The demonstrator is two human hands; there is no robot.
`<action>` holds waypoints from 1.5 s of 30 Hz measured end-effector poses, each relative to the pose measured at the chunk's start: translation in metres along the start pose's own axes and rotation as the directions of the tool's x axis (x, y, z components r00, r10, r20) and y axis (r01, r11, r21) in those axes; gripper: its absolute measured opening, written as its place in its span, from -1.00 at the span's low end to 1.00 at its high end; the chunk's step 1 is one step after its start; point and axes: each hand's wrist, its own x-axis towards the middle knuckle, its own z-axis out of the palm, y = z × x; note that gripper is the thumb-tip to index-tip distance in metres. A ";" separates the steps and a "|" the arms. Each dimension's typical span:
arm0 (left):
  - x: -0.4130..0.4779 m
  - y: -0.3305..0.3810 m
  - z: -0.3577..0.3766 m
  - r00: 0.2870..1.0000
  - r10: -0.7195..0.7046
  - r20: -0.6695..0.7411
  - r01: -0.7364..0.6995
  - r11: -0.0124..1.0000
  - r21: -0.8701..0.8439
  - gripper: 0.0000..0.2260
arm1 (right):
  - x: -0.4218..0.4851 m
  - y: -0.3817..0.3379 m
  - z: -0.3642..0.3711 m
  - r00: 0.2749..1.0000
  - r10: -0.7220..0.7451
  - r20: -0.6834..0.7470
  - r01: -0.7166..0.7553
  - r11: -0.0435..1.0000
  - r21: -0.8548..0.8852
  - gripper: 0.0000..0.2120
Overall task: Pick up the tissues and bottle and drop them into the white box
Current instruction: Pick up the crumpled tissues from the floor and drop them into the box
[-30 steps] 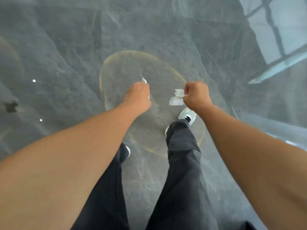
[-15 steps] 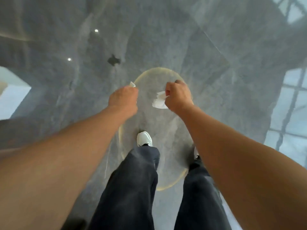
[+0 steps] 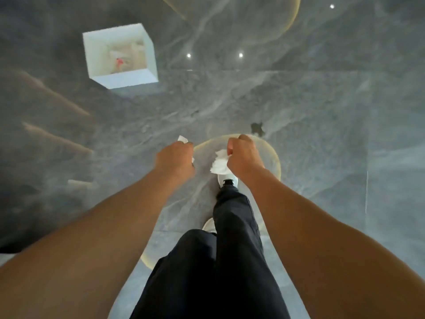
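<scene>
Polished grey marble floor (image 3: 299,111), glossy, veined, throwing back ceiling spots and pale ring reflections. White box (image 3: 119,78) sits far left on it, open top, square thin walls, with crumpled pale stuff and something red already inside. Left hand (image 3: 176,161) has its grip clamped into a fist on a tissue; only a white corner (image 3: 182,139) pokes out past the knuckles. Right hand (image 3: 245,157) also fisted, pinching a larger crumpled tissue wad (image 3: 219,163) that hangs loose below the fingers. No bottle in view, can't tell where it is. Both hands well apart from the box, dark trousers and a white shoe (image 3: 226,179) below them. Risk, my read: tissue is light and floppy, so dropping from too far off or too high could let it drift past the rim; the dangling wad could slip out mid-stride; slick floor is no help either.
</scene>
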 end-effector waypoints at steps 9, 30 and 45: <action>0.073 -0.068 -0.079 0.977 -0.213 -0.008 0.206 0.951 -0.228 -0.77 | 0.103 -0.117 -0.034 0.988 -0.123 0.096 0.143 0.960 -0.240 -0.78; 0.382 -0.375 -0.178 0.920 -0.393 -0.007 0.359 0.848 -0.389 -0.69 | 0.480 -0.418 0.070 0.948 -0.264 0.176 0.311 0.880 -0.359 -0.72; 0.553 -0.432 -0.083 0.891 -0.365 0.269 0.453 0.714 -0.534 -0.45 | 0.646 -0.393 0.198 0.898 -0.187 0.399 0.374 0.800 -0.469 -0.68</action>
